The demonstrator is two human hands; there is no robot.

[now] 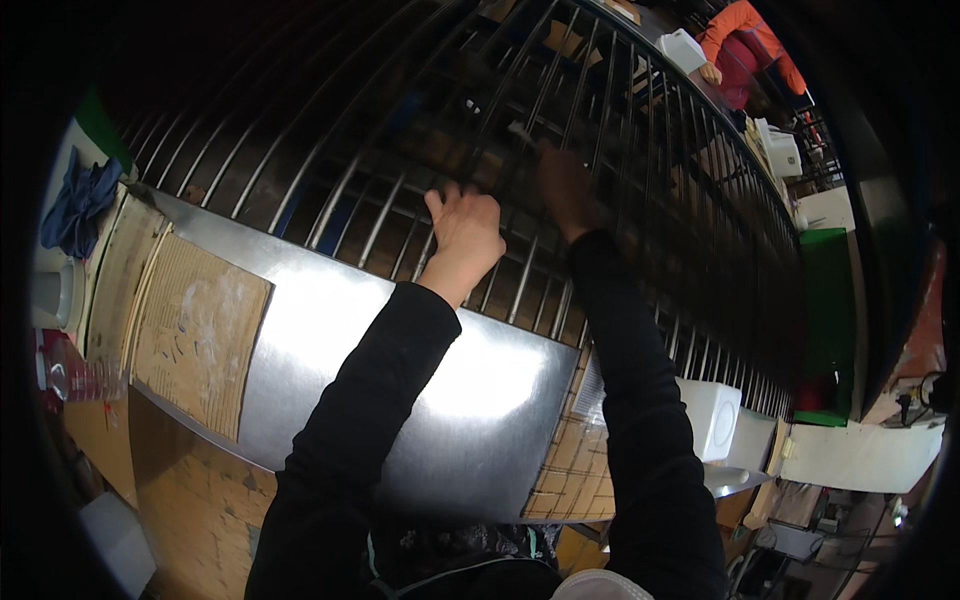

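Observation:
My left hand (466,238) is over a row of thin metal bars (373,228), just past the near steel edge. Its fingers are curled in. What they hold, if anything, is lost in the dark beyond them. My right hand (568,188) reaches farther out over the bars, to the right of the left one. Shadow and motion blur smear its fingers. A small pale thing (520,131) shows just ahead of it, too blurred to name.
A shiny steel sheet (330,350) lies in front of me, with cardboard (205,325) on its left. A white plastic container (710,418) stands by my right forearm. At left are a blue cloth (78,203) and a clear bottle (78,375). Across the bars, a person in orange sleeves (735,25) works.

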